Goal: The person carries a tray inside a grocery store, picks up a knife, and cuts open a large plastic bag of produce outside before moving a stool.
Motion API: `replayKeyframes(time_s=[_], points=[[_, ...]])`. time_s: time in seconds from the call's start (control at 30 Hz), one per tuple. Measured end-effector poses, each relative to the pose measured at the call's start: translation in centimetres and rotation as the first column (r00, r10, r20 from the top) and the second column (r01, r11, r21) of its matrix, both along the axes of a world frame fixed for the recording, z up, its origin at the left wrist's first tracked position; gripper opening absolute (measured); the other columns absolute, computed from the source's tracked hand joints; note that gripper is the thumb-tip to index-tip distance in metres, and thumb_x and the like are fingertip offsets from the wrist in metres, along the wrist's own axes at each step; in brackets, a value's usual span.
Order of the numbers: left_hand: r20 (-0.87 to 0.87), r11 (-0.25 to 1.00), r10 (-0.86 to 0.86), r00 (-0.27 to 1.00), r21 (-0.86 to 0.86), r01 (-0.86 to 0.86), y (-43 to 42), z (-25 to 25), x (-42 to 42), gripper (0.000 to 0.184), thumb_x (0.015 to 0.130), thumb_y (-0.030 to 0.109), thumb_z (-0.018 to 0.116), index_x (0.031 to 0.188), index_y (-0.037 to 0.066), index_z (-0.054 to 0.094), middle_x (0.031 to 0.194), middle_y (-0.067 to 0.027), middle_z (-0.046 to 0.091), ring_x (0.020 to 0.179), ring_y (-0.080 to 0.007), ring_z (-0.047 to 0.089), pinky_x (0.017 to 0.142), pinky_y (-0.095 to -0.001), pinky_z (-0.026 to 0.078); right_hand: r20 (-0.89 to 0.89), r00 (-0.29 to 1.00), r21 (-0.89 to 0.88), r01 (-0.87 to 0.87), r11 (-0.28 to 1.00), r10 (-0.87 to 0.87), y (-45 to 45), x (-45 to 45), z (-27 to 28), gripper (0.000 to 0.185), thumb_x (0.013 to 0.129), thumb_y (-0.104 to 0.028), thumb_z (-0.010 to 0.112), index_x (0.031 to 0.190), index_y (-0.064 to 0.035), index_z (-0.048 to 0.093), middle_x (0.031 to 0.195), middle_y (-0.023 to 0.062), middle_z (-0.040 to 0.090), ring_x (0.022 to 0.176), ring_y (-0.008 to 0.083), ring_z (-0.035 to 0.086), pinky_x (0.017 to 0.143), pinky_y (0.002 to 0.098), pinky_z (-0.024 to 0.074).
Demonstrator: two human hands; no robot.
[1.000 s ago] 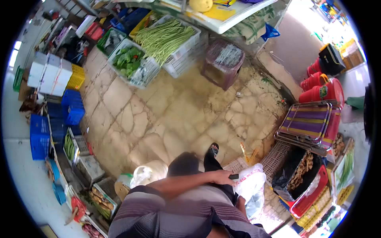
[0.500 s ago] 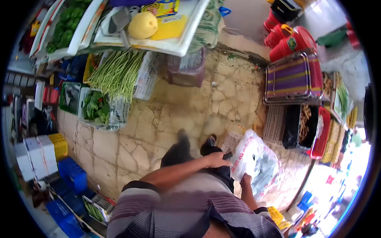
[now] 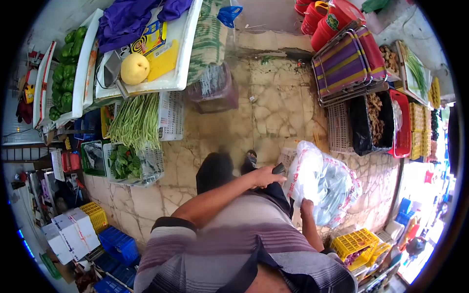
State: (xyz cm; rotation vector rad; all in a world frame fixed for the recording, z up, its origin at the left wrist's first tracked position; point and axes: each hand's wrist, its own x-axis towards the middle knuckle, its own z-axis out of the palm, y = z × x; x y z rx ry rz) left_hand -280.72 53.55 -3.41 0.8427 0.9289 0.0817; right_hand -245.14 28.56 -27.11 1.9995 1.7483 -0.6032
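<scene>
My left hand [image 3: 266,177] reaches across the front of my body, its fingers closed round a small dark object [image 3: 278,169] that looks like a short handle. Most of that object is hidden in the fist. My right hand [image 3: 307,207] is closed on the edge of a clear plastic bag [image 3: 337,188] with red print. The bag hangs puffed out at my right side, beside the left hand but apart from it. What is inside the bag is hard to make out.
Ahead on the left, a white foam tray [image 3: 178,73] holds a round yellow fruit [image 3: 135,69]. Long beans [image 3: 134,122] and leafy greens [image 3: 125,161] lie in crates below. To the right stand a folded striped chair [image 3: 347,61], a black-lined ginger crate [image 3: 359,127] and yellow crates [image 3: 354,243].
The view has turned, so the stall goods ahead have slid left and the crates on the right sit higher. Both hands keep their hold; the bag has shifted slightly right and up.
</scene>
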Motion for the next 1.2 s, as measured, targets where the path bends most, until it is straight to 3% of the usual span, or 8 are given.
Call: replayKeyframes(time_s=[0.1, 0.2, 0.3, 0.7, 0.9, 1.0, 1.1, 1.2], points=[[-0.013, 0.999, -0.019, 1.0, 0.043, 0.02, 1.0, 0.9, 0.8, 0.046, 0.078, 0.047, 0.072, 0.087, 0.006, 0.054, 0.062, 0.0001, 0.043, 0.042, -0.0103, 0.043, 0.037, -0.0259, 0.035, -0.002, 0.996, 0.128, -0.089, 0.988, 0.09, -0.4, 0.6, 0.5, 0.021, 0.067, -0.01, 0.065, 0.085, -0.0087, 0.055, 0.067, 0.0087, 0.057, 0.07, 0.0266, 0.059, 0.066, 0.0392, 0.0469], [-0.056, 0.998, -0.011, 0.998, 0.063, 0.014, 1.6, 1.2, 1.8, 0.047, 0.078, 0.047, 0.072, 0.089, 0.005, 0.054, 0.064, -0.001, 0.044, 0.042, -0.0111, 0.044, 0.037, -0.0261, 0.036, -0.195, 0.974, 0.103, 0.141, 0.985, -0.119, 0.6, -0.3, 0.9, 0.017, 0.084, -0.011, 0.044, 0.077, -0.0047, 0.058, 0.073, 0.022, 0.058, 0.073, 0.0393, 0.058, 0.066, 0.0514, 0.0452], [-0.091, 0.997, -0.035, 0.995, 0.063, 0.041, 2.2, 2.0, 2.4, 0.049, 0.078, 0.047, 0.072, 0.092, 0.004, 0.054, 0.065, -0.0017, 0.045, 0.042, -0.0114, 0.044, 0.036, -0.0264, 0.035, -0.249, 0.927, 0.074, 0.308, 0.948, -0.282, 1.9, -1.6, 2.5, 0.017, 0.084, -0.01, 0.043, 0.076, -0.0051, 0.057, 0.073, 0.0226, 0.058, 0.074, 0.04, 0.058, 0.067, 0.0515, 0.0447], [-0.067, 0.985, -0.17, 0.983, 0.019, 0.172, 3.3, 3.2, 4.1, 0.048, 0.08, 0.045, 0.071, 0.105, 0.006, 0.057, 0.065, -0.0002, 0.044, 0.044, -0.0107, 0.043, 0.038, -0.0264, 0.034, -0.202, 0.958, 0.173, 0.24, 0.955, -0.204, 1.2, -3.7, 4.8, 0.019, 0.084, -0.011, 0.045, 0.078, -0.0059, 0.061, 0.075, 0.0221, 0.062, 0.073, 0.0387, 0.062, 0.066, 0.0488, 0.0481], [-0.076, 0.986, -0.162, 0.984, 0.033, 0.165, 2.8, 2.2, 4.2, 0.06, 0.08, 0.041, 0.072, 0.123, 0.005, 0.05, 0.078, -0.0042, 0.056, 0.051, -0.0126, 0.046, 0.043, -0.0269, 0.04, -0.315, 0.799, 0.087, 0.561, 0.823, -0.512, 1.5, -4.0, 5.7, 0.021, 0.085, -0.012, 0.043, 0.079, -0.0065, 0.062, 0.077, 0.0217, 0.062, 0.076, 0.0386, 0.061, 0.069, 0.0496, 0.0476], [-0.042, 0.992, -0.125, 0.991, 0.011, 0.126, 2.3, 2.6, 4.2, 0.057, 0.081, 0.04, 0.072, 0.123, 0.008, 0.051, 0.08, -0.0031, 0.059, 0.059, -0.0111, 0.047, 0.045, -0.0259, 0.039, -0.296, 0.803, 0.073, 0.558, 0.826, -0.517, 1.5, -3.9, 6.2, 0.022, 0.087, -0.013, 0.042, 0.078, -0.0041, 0.061, 0.077, 0.0232, 0.061, 0.078, 0.0394, 0.061, 0.07, 0.0497, 0.0474], [-0.046, 0.986, -0.165, 0.985, -0.011, 0.165, 2.4, 3.6, 3.8, 0.049, 0.081, 0.041, 0.071, 0.116, 0.01, 0.056, 0.079, -0.0027, 0.059, 0.061, -0.0107, 0.048, 0.048, -0.0261, 0.04, -0.237, 0.941, 0.118, 0.276, 0.954, -0.243, 1.6, -3.5, 7.0, 0.023, 0.088, -0.014, 0.042, 0.079, -0.0019, 0.059, 0.078, 0.0255, 0.06, 0.078, 0.0405, 0.059, 0.071, 0.0501, 0.0463], [-0.085, 0.985, -0.151, 0.985, 0.071, 0.157, 2.3, 4.6, 3.4, 0.047, 0.082, 0.042, 0.07, 0.111, 0.007, 0.059, 0.081, -0.004, 0.06, 0.066, -0.0126, 0.053, 0.055, -0.0285, 0.044, -0.354, 0.538, -0.082, 0.797, 0.599, -0.765, 2.5, -3.8, 6.5, 0.027, 0.087, -0.02, 0.046, 0.075, 0.0014, 0.058, 0.075, 0.0266, 0.057, 0.072, 0.0381, 0.057, 0.063, 0.0474, 0.0425]])
